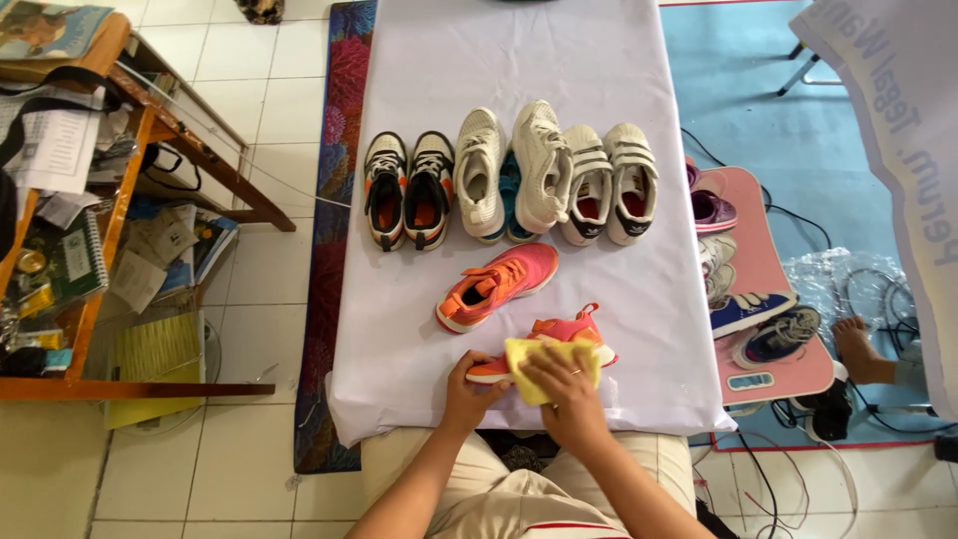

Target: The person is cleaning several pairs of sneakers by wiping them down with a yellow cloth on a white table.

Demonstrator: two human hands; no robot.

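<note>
While the left hand (469,387) is gripping the near pink shoe (559,339), the right hand (567,387) is pressing a yellow cloth (539,361) onto it with fingers curled; another pink shoe (496,285) is lying just beyond.

Far to the right of my hands, a white banner (891,130) with pale blue lettering is hanging down the frame's edge. Well to their left, printed white papers (52,150) and possibly a green notebook (78,262) are lying on the wooden shelf (140,150).

Your forearms bare, no sleeves visible. Thin ring on finger of your right hand (571,394). Beige trousers cover your lap.
</note>
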